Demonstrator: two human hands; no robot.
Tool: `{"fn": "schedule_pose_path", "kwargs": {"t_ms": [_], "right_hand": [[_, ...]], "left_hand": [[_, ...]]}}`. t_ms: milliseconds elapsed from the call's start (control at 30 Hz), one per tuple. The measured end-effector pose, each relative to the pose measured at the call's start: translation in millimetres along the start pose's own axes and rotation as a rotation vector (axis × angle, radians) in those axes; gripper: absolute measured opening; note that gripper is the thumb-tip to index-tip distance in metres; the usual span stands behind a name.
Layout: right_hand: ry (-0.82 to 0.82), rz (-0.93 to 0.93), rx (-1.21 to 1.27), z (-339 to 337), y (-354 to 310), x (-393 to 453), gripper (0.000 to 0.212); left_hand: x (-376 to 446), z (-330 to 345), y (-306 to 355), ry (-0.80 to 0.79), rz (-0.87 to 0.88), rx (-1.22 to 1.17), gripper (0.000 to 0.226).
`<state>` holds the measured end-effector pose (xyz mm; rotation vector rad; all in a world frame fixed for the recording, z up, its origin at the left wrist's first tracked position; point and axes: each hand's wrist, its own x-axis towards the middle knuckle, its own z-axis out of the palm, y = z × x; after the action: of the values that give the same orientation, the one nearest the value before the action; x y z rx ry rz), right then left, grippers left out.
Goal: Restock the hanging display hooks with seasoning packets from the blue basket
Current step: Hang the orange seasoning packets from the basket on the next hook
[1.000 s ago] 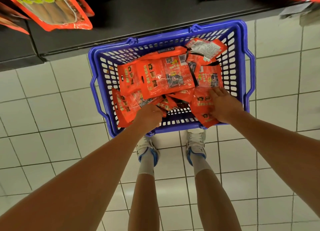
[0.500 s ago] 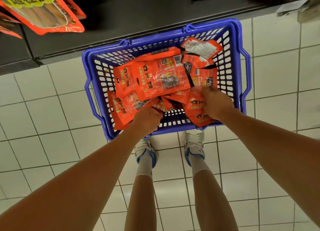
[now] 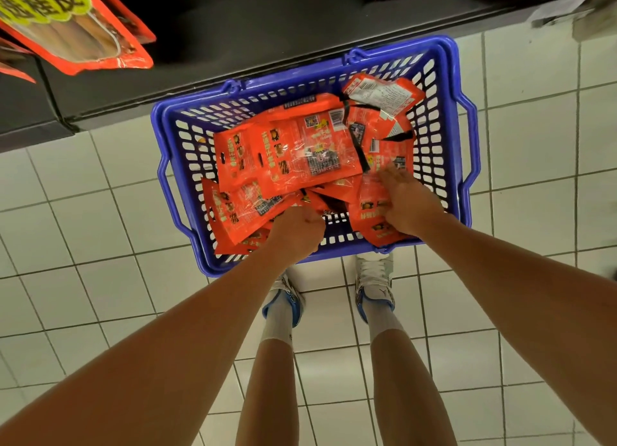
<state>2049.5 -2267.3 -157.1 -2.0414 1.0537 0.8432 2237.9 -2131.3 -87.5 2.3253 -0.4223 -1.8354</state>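
blue basket: smooth moulded plastic lattice, slight sheen | seasoning packets: glossy crinkled orange film, clear windows | floor: smooth pale glazed tiles | shelf base: matt black

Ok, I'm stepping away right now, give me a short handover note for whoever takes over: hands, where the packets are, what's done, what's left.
Left hand: fingers curled, gripping packets at the near-left of the pile.
Right hand: resting on a packet at the near-right; whether it grips cannot be told.
Blue basket: on the tiled floor in front of the dark shelf base, just ahead of the feet.
Seasoning packets: an orange pile, all inside the basket.
Done: both hands are down in the pile.
Left: lift packets out and hang them on the display hooks, which are not in view; only other hanging packs show at upper left.
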Motion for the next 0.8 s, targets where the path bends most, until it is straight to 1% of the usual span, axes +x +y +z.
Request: {"fn": "schedule_pose_path", "kwargs": {"t_ms": [67,100,167,200,267,300,333,367,400,433,467,500,533,567,600,633,667,700,733,767,800], "right_hand": [[0.102,0.032,-0.027,0.7,-4.6,-3.0,0.056],[0.131,0.036,-0.039,-0.5,-6.7,-5.5,0.047],[0.156,-0.011,0.015,-9.5,-5.7,-11.2,0.038],[0.128,-0.052,0.055,-19.8,-4.3,-14.2,0.034],[-0.021,-0.129,0.113,-48.3,-0.4,-22.6,0.02],[-0.121,-0.16,0.163,-64.3,0.1,-29.2,0.01],[-0.212,-0.169,0.23,-79.4,-1.5,-36.5,0.012],[-0.295,-0.169,0.323,-91.9,-4.8,-44.0,0.014],[-0.365,-0.17,0.413,-98.9,-6.9,-49.2,0.011],[-0.412,-0.171,0.496,-104.6,-11.9,-54.0,0.01],[-0.429,-0.178,0.56,-106.3,-14.1,-55.9,0.013],[-0.405,-0.169,0.667,-106.5,-15.4,-56.4,0.017],[-0.341,-0.129,0.825,-104.8,-12.2,-52.5,0.02],[-0.258,-0.056,0.964,-103.2,-10.6,-50.0,0.021],[-0.165,0.008,0.996,-98.6,-6.8,-45.6,0.021],[-0.08,0.066,0.884,-94.8,-4.8,-41.6,0.021],[-0.041,0.084,0.627,-86.3,1.4,-34.3,0.023],[-0.05,0.104,0.362,-77.2,5.2,-29.1,0.028],[-0.072,0.12,0.186,-67.5,7.2,-24.3,0.032],[-0.115,0.137,0.101,-58.2,7.5,-21.2,0.035],[-0.145,0.14,0.095,-49.0,7.3,-17.9,0.037]], "left_hand": [[0.8,1.8,-3.3,0.014,0.011,0.034,0.024],[0.0,2.1,-3.6,0.022,0.023,0.071,0.021],[-2.4,1.8,-2.5,0.051,0.093,0.148,0.019],[-4.2,0.6,-2.2,0.066,0.154,0.182,0.033],[-6.6,-1.4,-0.8,0.073,0.333,0.343,0.083],[-7.9,-1.8,2.2,0.079,0.413,0.433,0.103],[-8.8,-1.4,7.4,0.082,0.487,0.482,0.114],[-9.6,-0.1,14.6,0.082,0.559,0.496,0.115],[-9.7,2.3,20.7,0.076,0.631,0.472,0.108],[-9.7,4.5,26.5,0.065,0.691,0.414,0.092],[-9.3,5.3,30.3,0.071,0.714,0.353,0.07],[-9.0,3.7,31.5,0.095,0.699,0.317,0.051],[-9.1,1.3,30.6,0.124,0.64,0.312,0.04],[-8.5,-1.8,26.4,0.151,0.568,0.316,0.033],[-8.1,-5.4,20.4,0.171,0.51,0.307,0.028],[-7.9,-8.9,14.0,0.194,0.475,0.281,0.023],[-7.9,-12.0,8.2,0.225,0.452,0.249,0.02],[-8.3,-14.9,3.0,0.262,0.433,0.215,0.018],[-8.3,-18.1,-1.0,0.297,0.411,0.172,0.018],[-8.1,-21.3,-4.2,0.322,0.386,0.129,0.018],[-7.3,-23.7,-6.3,0.328,0.358,0.095,0.018]]}}
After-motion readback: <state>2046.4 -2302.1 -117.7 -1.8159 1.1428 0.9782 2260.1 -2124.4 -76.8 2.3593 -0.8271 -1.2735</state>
